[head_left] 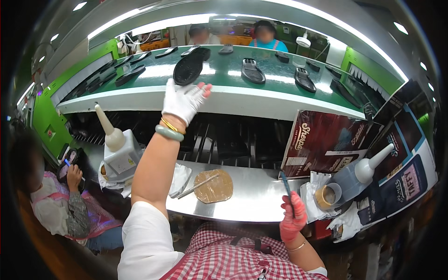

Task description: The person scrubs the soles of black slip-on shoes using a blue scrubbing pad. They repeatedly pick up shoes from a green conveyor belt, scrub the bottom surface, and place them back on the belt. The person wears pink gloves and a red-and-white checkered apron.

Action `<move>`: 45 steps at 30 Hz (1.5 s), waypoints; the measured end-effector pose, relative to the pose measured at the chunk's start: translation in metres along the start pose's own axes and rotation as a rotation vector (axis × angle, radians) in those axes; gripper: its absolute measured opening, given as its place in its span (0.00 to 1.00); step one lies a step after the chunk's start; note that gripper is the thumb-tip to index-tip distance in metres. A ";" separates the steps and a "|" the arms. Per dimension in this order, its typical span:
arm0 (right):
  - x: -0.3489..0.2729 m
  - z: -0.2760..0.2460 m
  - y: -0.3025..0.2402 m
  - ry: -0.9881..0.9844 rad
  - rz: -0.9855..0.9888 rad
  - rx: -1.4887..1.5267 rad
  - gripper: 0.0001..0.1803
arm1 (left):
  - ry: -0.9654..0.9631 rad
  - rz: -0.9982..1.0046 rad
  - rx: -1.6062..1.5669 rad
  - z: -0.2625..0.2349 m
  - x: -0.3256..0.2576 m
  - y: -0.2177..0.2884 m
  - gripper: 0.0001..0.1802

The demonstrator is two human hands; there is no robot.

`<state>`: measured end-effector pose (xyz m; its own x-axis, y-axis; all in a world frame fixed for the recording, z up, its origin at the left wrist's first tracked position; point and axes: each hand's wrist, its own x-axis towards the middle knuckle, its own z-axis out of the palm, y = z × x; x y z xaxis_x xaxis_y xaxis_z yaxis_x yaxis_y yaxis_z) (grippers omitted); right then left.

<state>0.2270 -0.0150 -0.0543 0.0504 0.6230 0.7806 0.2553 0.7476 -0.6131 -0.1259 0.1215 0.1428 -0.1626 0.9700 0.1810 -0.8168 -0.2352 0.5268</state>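
Observation:
My left hand (183, 101), in a white glove with bare fingertips, reaches out to the green conveyor belt (219, 77). Its fingers are spread, just below the near end of a black shoe sole (190, 67); I cannot tell whether they touch it. My right hand (293, 217), in a pinkish-red glove, is closed around a slim dark tool (286, 184) that points up; its exact kind does not show. Between my arms, on the metal shelf, lies a round brown pad (213, 186) with a thin stick (198, 185) across it.
Several more soles, such as a grey-black one (253, 71), lie along the belt. Spouted bottles stand at left (120, 149) and right (357, 172), the right one beside a small cup (328, 194). Printed cardboard (322, 144) leans behind it. A person (70, 205) sits at left; others are across the belt.

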 end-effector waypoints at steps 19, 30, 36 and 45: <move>-0.053 0.027 0.081 -0.310 0.104 -0.466 0.22 | 1.058 0.271 2.325 -0.171 0.143 0.224 0.29; -0.042 0.030 0.084 -0.488 0.138 -0.506 0.23 | 0.910 0.003 2.108 -0.297 0.246 0.353 0.46; -0.048 0.027 0.096 -0.499 0.124 -0.379 0.28 | 0.637 0.015 1.792 -0.296 0.222 0.479 0.44; -0.048 0.025 0.092 -0.460 0.077 -0.461 0.29 | 0.465 0.177 1.327 -0.248 0.200 0.315 0.28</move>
<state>0.2239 0.0296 -0.1508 -0.3074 0.7820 0.5422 0.6601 0.5856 -0.4704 -0.5528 0.2570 0.1386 -0.5835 0.7925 0.1775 0.3101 0.0154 0.9506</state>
